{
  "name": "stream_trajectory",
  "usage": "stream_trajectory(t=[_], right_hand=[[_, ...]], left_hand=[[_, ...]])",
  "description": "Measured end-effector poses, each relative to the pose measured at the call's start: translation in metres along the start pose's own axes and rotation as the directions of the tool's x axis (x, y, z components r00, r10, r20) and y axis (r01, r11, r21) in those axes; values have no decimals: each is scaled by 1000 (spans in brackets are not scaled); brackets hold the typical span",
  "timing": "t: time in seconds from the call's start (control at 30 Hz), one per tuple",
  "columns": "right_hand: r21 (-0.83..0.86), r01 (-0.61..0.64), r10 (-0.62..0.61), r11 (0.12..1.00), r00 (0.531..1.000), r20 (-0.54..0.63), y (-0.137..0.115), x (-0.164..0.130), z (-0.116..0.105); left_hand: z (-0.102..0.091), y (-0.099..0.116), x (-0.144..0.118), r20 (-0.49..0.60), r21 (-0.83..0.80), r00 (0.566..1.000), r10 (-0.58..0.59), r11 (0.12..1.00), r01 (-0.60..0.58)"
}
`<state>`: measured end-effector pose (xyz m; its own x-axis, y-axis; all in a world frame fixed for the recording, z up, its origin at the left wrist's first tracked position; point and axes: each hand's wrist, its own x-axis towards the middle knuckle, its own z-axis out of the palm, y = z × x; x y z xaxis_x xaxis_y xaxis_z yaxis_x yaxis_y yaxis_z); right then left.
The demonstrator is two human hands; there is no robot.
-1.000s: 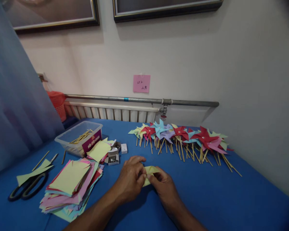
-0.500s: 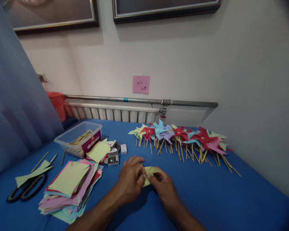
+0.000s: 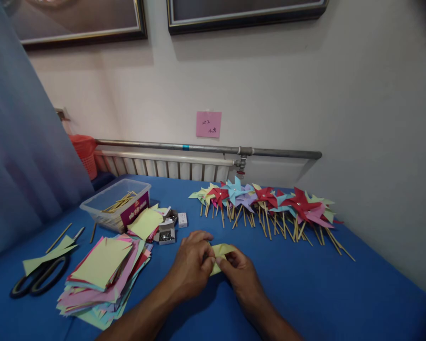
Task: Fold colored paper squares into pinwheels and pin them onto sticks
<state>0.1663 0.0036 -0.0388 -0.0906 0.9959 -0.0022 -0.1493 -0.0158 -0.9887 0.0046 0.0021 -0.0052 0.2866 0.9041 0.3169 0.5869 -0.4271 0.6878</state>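
A pale yellow paper (image 3: 217, 268), partly folded over, is pinched between my two hands just above the blue tabletop. My left hand (image 3: 193, 260) grips its left side, with thumb and fingers closed. On the other side, my right hand (image 3: 242, 274) has its thumb pressed on the middle of the paper and its fingers curled behind. The fingers hide much of the paper. Beyond my left hand lie open small boxes of metal pins (image 3: 166, 236) and a closed white box (image 3: 182, 219).
Paper pinwheels (image 3: 266, 196) on sticks lie in a row at the back right. At left are a stack of coloured paper sheets (image 3: 101, 265), black-handled scissors (image 3: 44, 279) under a yellow scrap, and a clear plastic tub (image 3: 102, 219) of sticks. A radiator (image 3: 163, 168) runs behind.
Almost nothing differs. Both hands stay in place on the yellow paper, with only a very slight shift of the fingers and the paper.
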Motion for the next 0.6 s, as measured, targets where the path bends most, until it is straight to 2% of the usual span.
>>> stream_trajectory(t=[0.33,0.6], right_hand=[[-31,-9,9,999,1000,19,6,1,-4],[76,-52,47,996,997,58,6,2,-7]], left_hand=[[-1,3,0,14,4,1000,-6,1000,6],[-1,1,2,8,-46,1000,-24,999,25]])
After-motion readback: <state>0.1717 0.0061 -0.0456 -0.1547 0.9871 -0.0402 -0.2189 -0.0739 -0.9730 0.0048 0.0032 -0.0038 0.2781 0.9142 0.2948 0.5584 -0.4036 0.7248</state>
